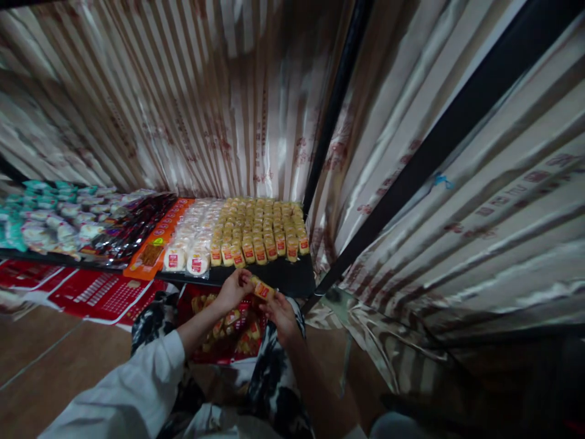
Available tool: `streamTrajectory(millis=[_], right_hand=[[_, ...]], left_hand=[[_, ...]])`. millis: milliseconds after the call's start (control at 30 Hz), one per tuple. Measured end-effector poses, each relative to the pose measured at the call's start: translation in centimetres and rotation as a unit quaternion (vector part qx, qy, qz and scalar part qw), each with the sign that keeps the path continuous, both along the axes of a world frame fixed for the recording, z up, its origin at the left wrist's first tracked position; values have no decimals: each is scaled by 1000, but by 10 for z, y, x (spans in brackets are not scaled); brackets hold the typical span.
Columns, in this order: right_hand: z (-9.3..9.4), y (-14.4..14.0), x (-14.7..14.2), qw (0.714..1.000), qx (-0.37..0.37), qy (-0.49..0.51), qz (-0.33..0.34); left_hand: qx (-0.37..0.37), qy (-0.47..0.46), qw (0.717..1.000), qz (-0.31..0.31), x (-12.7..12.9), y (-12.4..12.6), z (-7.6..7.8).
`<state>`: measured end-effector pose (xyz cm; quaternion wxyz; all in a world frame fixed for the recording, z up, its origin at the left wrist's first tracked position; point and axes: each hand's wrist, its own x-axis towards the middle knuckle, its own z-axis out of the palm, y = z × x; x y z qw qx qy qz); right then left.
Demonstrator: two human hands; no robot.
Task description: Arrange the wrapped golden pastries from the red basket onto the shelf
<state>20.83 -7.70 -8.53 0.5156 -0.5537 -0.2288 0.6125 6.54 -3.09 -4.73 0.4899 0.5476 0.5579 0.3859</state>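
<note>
Between my two hands is a small yellow snack packet (262, 289) with a red label, facing up. My left hand (237, 289) pinches its left end, and my right hand (280, 312) grips its right end. Just beyond them, rows of matching yellow packets (256, 235) stand close together on the black shelf (292, 277). Below my hands, a red basket (223, 356) between my knees holds more yellow packets (249, 338), partly hidden by my left arm.
Left of the yellow rows lie clear-wrapped round white snacks (197, 262), an orange packet (150, 250), dark shiny packets (130, 235) and teal-and-white packets (59, 213). A black frame post (336, 103) and a slanted bar (388, 207) stand before printed, pleated sheeting (205, 91).
</note>
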Motion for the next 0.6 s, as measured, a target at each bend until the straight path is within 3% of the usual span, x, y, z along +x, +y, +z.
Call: streamTrajectory(millis=[67, 200, 367, 600], right_hand=[[-2, -1, 4, 986, 42, -162, -20], [1, -2, 11, 899, 133, -415, -52], [5, 9, 16, 853, 227, -470, -29], [2, 38, 28, 823, 271, -499, -27]], left_hand=[[49, 78, 995, -44, 5, 10, 5], [132, 237, 958, -91, 20, 28, 23], [170, 340, 917, -119, 46, 50, 39], [185, 404, 885, -137, 69, 75, 36]])
